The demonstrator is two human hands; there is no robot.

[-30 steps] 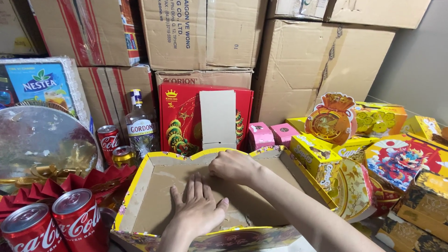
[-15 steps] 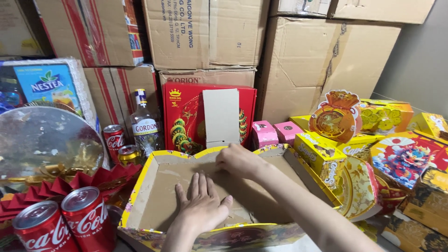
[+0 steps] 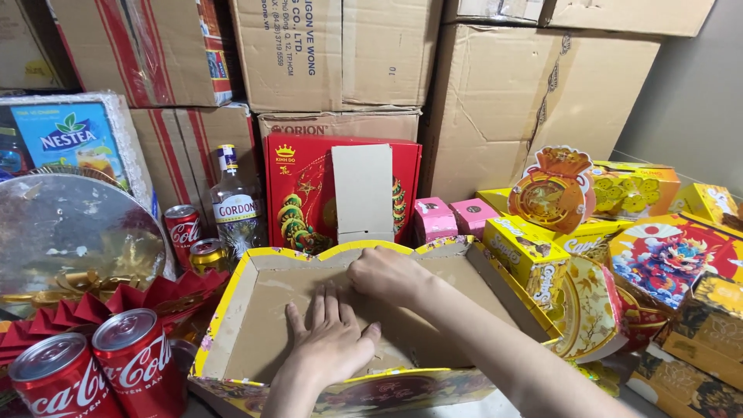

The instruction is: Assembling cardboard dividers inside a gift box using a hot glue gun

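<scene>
Across the middle of the crowded surface, found a shallow brown cardboard tray with a yellow scalloped rim point(image 3: 232, 310), walled in by goods on every side. Noted the left hand point(image 3: 329, 344) laid flat on the tray's floor, fingers point(image 3: 319, 303) spread wide and gripping nothing. Noted the right hand point(image 3: 387, 275) just beyond it, near the far wall, knuckles up and curled. Could not tell whether those fingers pinched anything.

Judged the biggest risk to be the tray itself: could have creased its thin floor or split a corner under too hard a press. Next, could have shoved the tray back into the flat red gift box with the plain card sleeve point(image 3: 302, 193) and tipped it. Could also have knocked the clear glass bottle with the pale label point(image 3: 236, 209) with a careless elbow, and so broken it. Least of all, could have nudged over the two red drink cans point(image 3: 139, 364) at the near left corner.

Could not see the tall stack of brown cardboard cartons point(image 3: 495, 101) whole, cut off by the top edge. Could not see the tray's near wall in full, nor its underside. Lost the right fingertips beneath the curled hand. Failed to make out the floor seam, if any, under the palms.
</scene>
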